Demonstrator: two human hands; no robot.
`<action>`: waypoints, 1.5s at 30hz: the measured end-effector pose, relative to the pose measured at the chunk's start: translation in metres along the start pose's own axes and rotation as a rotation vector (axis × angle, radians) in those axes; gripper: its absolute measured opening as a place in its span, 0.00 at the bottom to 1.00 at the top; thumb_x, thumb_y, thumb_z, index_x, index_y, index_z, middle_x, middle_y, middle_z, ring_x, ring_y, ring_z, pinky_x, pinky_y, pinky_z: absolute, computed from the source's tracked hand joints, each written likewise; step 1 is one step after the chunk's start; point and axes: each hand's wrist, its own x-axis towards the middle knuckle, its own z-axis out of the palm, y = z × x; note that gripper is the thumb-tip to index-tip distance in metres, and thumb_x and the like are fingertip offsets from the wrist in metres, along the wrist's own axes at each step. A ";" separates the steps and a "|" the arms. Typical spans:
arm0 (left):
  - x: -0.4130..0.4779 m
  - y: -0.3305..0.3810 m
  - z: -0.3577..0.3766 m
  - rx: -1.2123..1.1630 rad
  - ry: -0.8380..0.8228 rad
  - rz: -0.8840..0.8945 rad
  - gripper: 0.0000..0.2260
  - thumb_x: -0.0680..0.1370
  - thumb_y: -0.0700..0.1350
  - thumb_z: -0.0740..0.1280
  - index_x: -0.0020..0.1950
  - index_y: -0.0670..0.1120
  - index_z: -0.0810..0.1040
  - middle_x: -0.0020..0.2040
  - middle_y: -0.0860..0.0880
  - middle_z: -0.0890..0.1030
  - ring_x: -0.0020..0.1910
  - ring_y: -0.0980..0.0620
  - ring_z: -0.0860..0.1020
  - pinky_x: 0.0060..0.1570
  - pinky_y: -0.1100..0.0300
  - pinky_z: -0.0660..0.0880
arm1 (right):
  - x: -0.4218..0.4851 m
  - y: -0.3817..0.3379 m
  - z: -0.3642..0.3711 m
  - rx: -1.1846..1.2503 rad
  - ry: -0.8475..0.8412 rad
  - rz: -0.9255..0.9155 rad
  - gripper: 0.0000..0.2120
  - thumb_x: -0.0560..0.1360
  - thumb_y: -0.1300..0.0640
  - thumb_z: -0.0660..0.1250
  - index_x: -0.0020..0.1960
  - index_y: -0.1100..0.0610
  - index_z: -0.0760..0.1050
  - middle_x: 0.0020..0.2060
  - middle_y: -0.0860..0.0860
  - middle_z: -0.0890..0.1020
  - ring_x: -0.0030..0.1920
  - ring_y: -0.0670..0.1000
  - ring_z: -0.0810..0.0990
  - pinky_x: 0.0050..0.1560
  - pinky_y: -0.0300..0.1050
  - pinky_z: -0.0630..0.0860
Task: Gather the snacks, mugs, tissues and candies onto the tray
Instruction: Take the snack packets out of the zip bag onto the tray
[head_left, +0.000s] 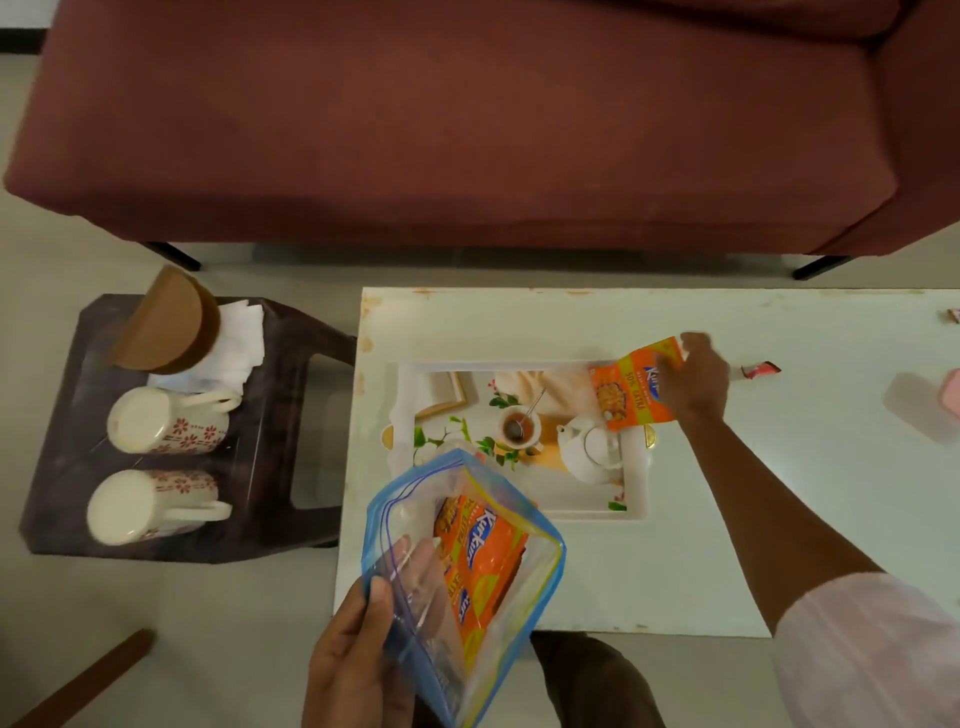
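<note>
The right hand is clamped on an orange snack packet, fingers closed over its far right corner, and holds it over the right end of the tray; whether the packet touches the tray cannot be told; the tray is white with a printed picture of a teapot and cup, and it lies on the pale surface in front of a dark red sofa; the left hand is closed on the near edge of a clear zip bag with blue and yellow borders, thumb on the outside and fingers showing through the plastic; the bag stands open at the near edge of the surface, and more orange snack packets sit inside it; two wrapped candies lie on the surface to the right of the tray, one near the right hand and one at the far right edge; on a dark stool left of the surface, two flowered mugs lie on their sides, and behind them white tissues sit in a brown holder.
</note>
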 end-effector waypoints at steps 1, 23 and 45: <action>-0.005 0.002 -0.001 0.003 -0.029 0.020 0.15 0.84 0.41 0.55 0.66 0.38 0.74 0.47 0.49 0.85 0.45 0.50 0.82 0.34 0.63 0.82 | -0.014 -0.009 -0.010 0.020 0.047 -0.052 0.20 0.77 0.54 0.67 0.66 0.61 0.70 0.62 0.59 0.78 0.62 0.60 0.77 0.60 0.53 0.74; -0.052 0.002 0.005 0.053 -0.119 0.228 0.18 0.72 0.49 0.67 0.60 0.46 0.82 0.52 0.48 0.87 0.54 0.48 0.85 0.42 0.60 0.83 | -0.297 -0.109 -0.028 -0.314 -0.312 -0.208 0.20 0.78 0.56 0.63 0.68 0.49 0.66 0.60 0.56 0.75 0.56 0.56 0.77 0.51 0.47 0.77; -0.049 0.007 -0.039 0.276 -0.155 0.389 0.19 0.75 0.53 0.65 0.64 0.49 0.81 0.60 0.47 0.84 0.61 0.47 0.81 0.59 0.48 0.80 | -0.339 -0.131 0.000 0.184 -0.149 0.048 0.06 0.73 0.63 0.68 0.44 0.52 0.78 0.42 0.49 0.83 0.44 0.49 0.83 0.43 0.42 0.76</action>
